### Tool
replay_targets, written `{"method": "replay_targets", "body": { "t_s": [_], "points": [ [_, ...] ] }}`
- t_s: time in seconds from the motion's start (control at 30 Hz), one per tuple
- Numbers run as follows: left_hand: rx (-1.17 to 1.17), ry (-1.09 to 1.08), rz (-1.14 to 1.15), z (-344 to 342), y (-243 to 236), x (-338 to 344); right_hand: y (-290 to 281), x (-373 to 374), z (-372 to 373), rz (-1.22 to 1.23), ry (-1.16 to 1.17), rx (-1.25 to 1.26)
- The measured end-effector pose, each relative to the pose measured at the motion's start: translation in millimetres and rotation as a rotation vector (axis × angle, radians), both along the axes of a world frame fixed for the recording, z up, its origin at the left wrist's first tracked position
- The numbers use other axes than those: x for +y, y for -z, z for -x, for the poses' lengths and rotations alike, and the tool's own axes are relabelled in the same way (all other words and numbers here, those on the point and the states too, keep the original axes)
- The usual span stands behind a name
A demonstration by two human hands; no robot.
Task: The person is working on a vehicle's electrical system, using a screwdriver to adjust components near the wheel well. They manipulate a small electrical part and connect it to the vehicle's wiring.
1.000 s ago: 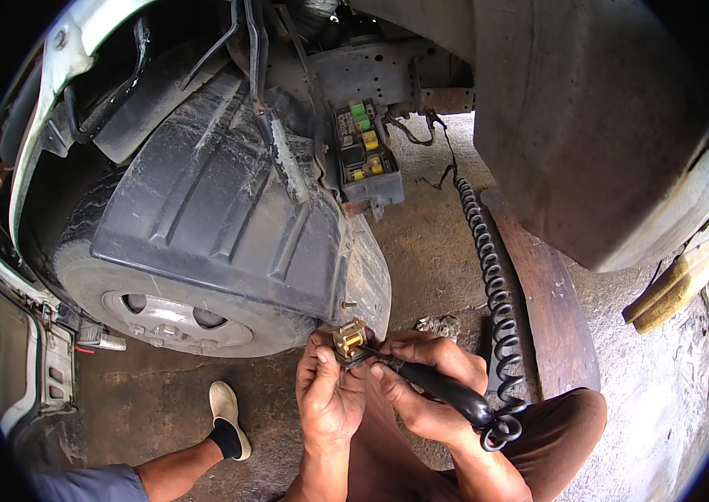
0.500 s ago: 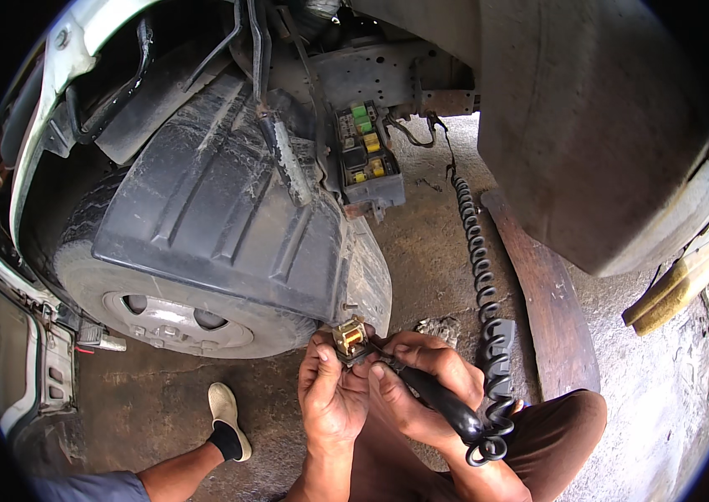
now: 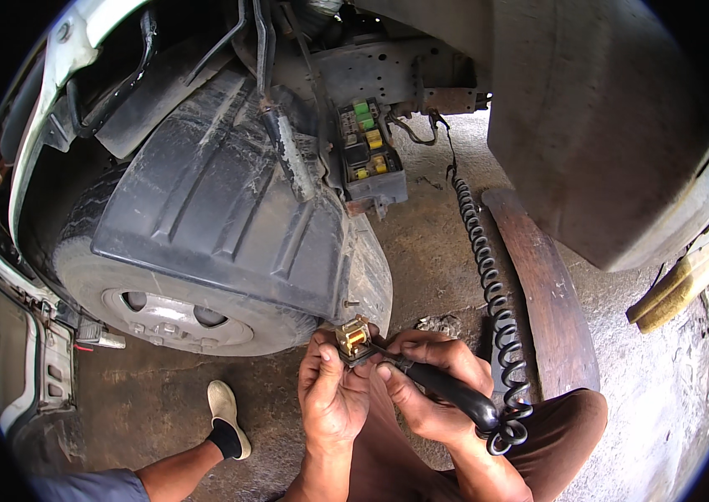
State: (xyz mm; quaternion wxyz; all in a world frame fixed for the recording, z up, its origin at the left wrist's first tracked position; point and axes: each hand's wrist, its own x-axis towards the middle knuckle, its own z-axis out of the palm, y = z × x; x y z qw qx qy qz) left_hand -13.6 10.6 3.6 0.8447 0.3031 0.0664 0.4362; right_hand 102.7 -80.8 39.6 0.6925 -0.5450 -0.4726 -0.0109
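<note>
At the frame's lower centre, the left hand (image 3: 333, 393) pinches an uncased relay (image 3: 353, 339), probably light, its copper coil (image 3: 358, 338) likely fragile, so best held by the base; the right hand (image 3: 423, 411) grips a black test probe (image 3: 458, 393).

Daylight hits from your right, floor (image 3: 664, 393) glaring white there; tire (image 3: 87, 207) top in shadow. Your left hand (image 3: 333, 402) and right hand (image 3: 431, 418) read clear; fisheye bends your edges, corners black.

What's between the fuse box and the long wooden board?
In the head view, floor and the curly black cord show between the fuse box and wooden board.
</note>
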Motion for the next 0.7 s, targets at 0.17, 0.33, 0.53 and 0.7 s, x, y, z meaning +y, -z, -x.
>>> {"method": "replay_targets", "body": {
  "t_s": [0.17, 0.33, 0.53, 0.7],
  "points": [
    [0.007, -0.027, -0.08, -1, -1, -1, 0, 2, -3, -0.005, -0.007, -0.048],
    [0.056, -0.062, -0.089, 0, 1, -3, -2, -1, -3, 0.018, -0.051, 0.017],
    [0.059, -0.083, -0.123, 0, 5, -4, -1, 2, -2, 0.018, 0.03, -0.159],
    [0.047, -0.061, 0.049, -1, 1, -10, 0, -2, 9, -0.004, 0.156, -0.242]
  ]
}}
